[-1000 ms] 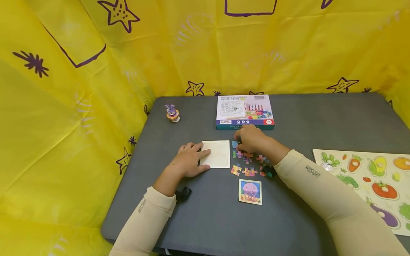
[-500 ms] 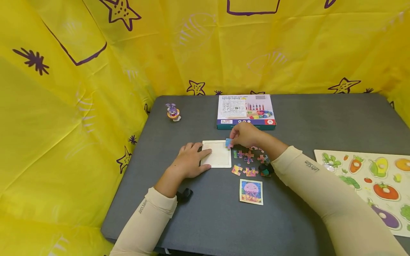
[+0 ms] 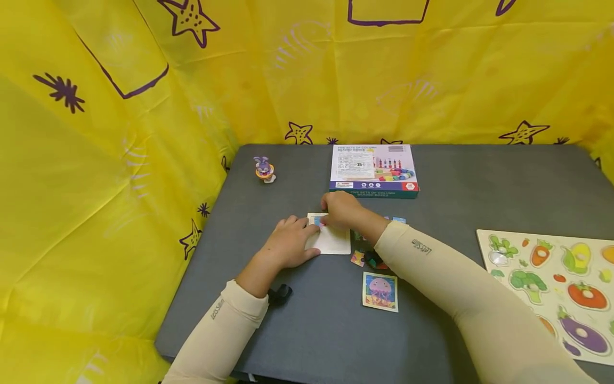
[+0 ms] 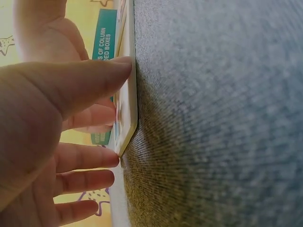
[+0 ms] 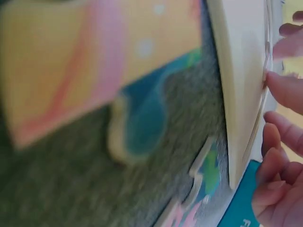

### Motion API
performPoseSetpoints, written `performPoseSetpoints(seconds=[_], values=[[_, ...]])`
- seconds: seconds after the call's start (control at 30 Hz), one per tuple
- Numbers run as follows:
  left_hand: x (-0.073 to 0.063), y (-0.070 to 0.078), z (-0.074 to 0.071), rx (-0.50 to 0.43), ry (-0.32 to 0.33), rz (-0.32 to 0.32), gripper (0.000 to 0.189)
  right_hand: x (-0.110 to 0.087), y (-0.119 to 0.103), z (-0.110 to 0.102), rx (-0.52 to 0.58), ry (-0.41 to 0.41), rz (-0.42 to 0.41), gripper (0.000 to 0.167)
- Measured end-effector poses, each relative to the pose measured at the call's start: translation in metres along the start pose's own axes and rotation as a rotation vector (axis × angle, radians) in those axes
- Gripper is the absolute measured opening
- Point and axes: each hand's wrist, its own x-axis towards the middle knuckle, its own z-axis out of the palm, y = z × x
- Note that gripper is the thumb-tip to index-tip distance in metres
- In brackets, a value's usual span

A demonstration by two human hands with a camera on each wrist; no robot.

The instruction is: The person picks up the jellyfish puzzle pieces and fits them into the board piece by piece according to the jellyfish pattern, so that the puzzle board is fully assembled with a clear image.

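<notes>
Left hand [image 3: 289,244] rests loose on the tray [image 3: 334,245] mid-frame; right hand [image 3: 342,209] touches a puzzle piece [image 3: 317,220], whether pinching I can't tell

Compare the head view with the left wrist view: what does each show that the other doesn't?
Head view only: the purple rabbit figurine, the square multicoloured jellyfish card and the cream board of painted vegetables.

Left wrist view only: the outer wall of the square white puzzle tray in close, edge-on profile.

Both: that tray, the left hand, the right hand, the teal-sided rectangular box, the grey table and the yellow patterned cloth.
</notes>
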Motion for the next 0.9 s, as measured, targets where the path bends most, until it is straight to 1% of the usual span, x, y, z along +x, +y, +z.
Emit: performPoseSetpoints(seconds=[0.1,0.23,0.4,0.5,0.63,0.77,0.9], values=[[0.0,0.0,0.0,0.0,-0.014,-0.002,0.061,0.004,-0.005,0.002,-0.014,-0.009,0.017,0.036],[0.0,-0.001,-0.002,0.005,-0.033,-0.012,0.066,0.006,-0.007,0.001,-0.019,-0.005,0.015,0.037],[0.001,0.0,-0.006,0.022,-0.058,-0.028,0.069,0.0,0.002,-0.012,-0.004,0.006,0.003,0.035],[0.003,0.001,-0.008,0.037,-0.068,-0.033,0.07,-0.011,0.017,-0.026,-0.007,-0.009,0.014,0.035],[0.005,0.001,-0.01,0.057,-0.079,-0.041,0.071,-0.03,0.046,-0.04,-0.036,-0.05,0.031,0.039],[0.006,0.002,-0.011,0.073,-0.093,-0.042,0.072,-0.049,0.072,-0.047,-0.036,-0.077,0.036,0.04],[0.008,0.001,-0.009,0.065,-0.106,-0.032,0.072,-0.063,0.091,-0.048,-0.023,-0.112,0.056,0.033]])
